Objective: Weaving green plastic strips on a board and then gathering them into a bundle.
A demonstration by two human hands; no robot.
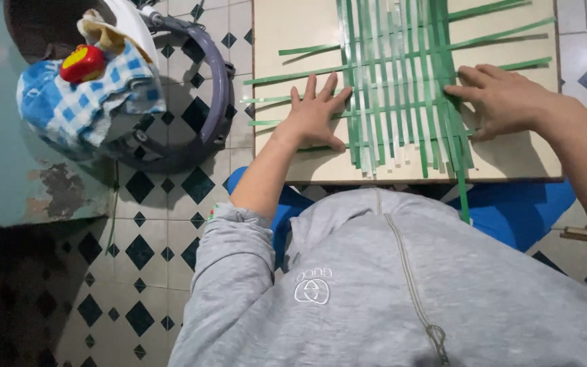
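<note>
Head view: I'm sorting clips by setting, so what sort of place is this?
Probably a home floor corner used for handcraft. A low board lies on a tiled floor, both hands pressing a mat of woven green strips on it, with a checked cloth draped nearby.

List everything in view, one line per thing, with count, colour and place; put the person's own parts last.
Woven mat of flat plastic strips: one, green and white, on the board, strip ends sticking out at its sides.
Flat square board: one, cream, top centre, under the mat.
Checked cloth: one, blue and white, upper left, draped over a round tub.
Small round toy-like object: one, red and yellow, on the cloth.
Round plastic tub: one, grey-purple, upper left on the floor.
Tiled floor: white with dark diamonds, left side.
Grey sweatshirt: one, bottom centre.
Left hand: flat on the mat's left edge.
Right hand: flat on the mat's right edge.
</note>
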